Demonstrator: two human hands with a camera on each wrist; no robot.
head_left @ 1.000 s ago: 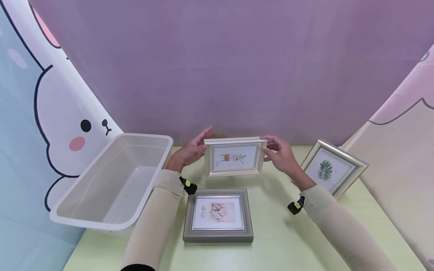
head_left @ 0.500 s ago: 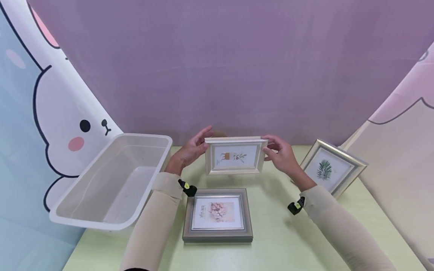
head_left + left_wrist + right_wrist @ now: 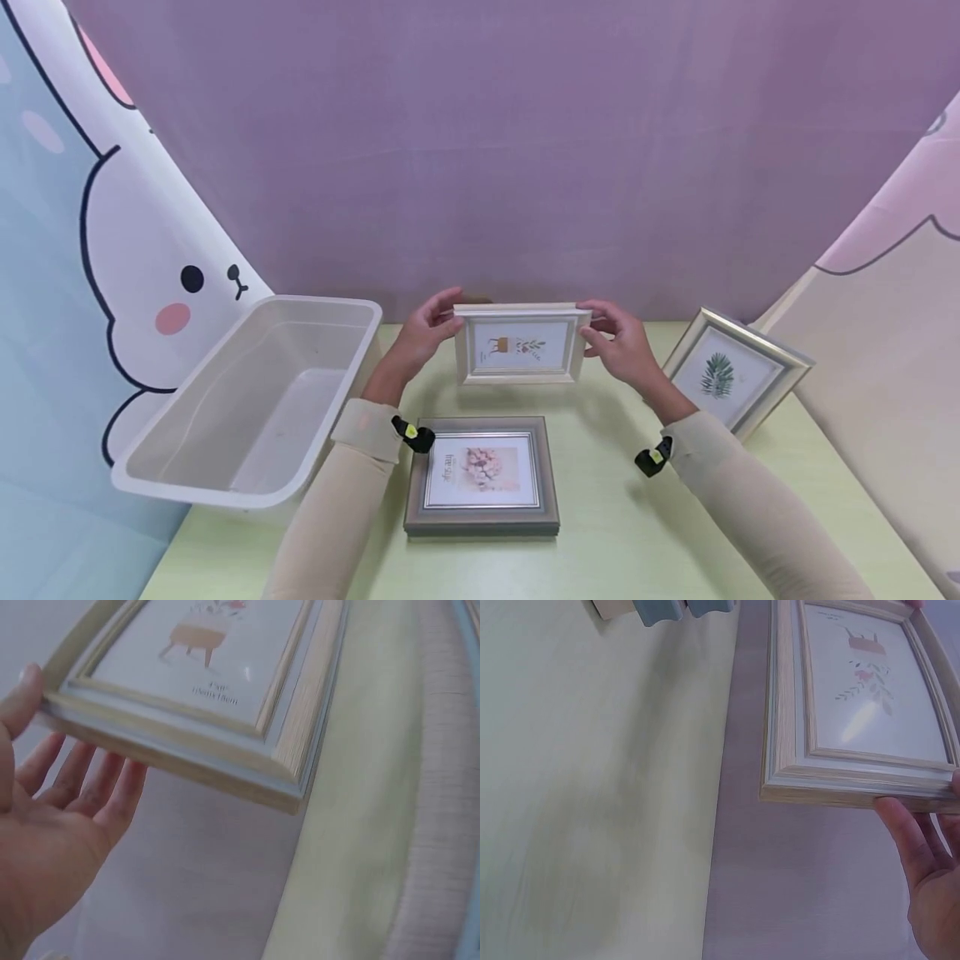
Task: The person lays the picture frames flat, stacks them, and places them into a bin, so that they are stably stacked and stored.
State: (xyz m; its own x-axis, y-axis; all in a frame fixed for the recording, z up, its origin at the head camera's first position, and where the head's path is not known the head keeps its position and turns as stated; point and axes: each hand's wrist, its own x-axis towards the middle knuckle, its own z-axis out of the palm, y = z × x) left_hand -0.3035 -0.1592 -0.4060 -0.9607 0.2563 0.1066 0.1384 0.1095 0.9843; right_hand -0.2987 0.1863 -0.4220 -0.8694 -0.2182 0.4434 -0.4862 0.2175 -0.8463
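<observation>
A cream picture frame (image 3: 520,348) with a potted-plant print is held up above the table, its front tilted toward me. At its left end my left hand (image 3: 420,337) pinches the upper corner. The left wrist view shows that thumb at the front edge and the fingers of the left hand (image 3: 56,840) behind. My right hand (image 3: 618,342) grips the opposite end between thumb and fingers. Along the frame's edge in the right wrist view lie the fingertips of the right hand (image 3: 934,892). Parts of the fingers are hidden behind the frame.
A grey-brown picture frame (image 3: 551,479) with a flower print lies flat in front. At the right, a gold picture frame (image 3: 686,350) with a leaf print stands tilted. A deep white plastic tub (image 3: 363,333) is at the left. Behind the table (image 3: 615,533) hangs a purple cloth (image 3: 510,150).
My left hand's fingers, straighter and pointing up before, have bent in at the frame's corner. The cream frame has tilted slightly. My right hand keeps its grip.
</observation>
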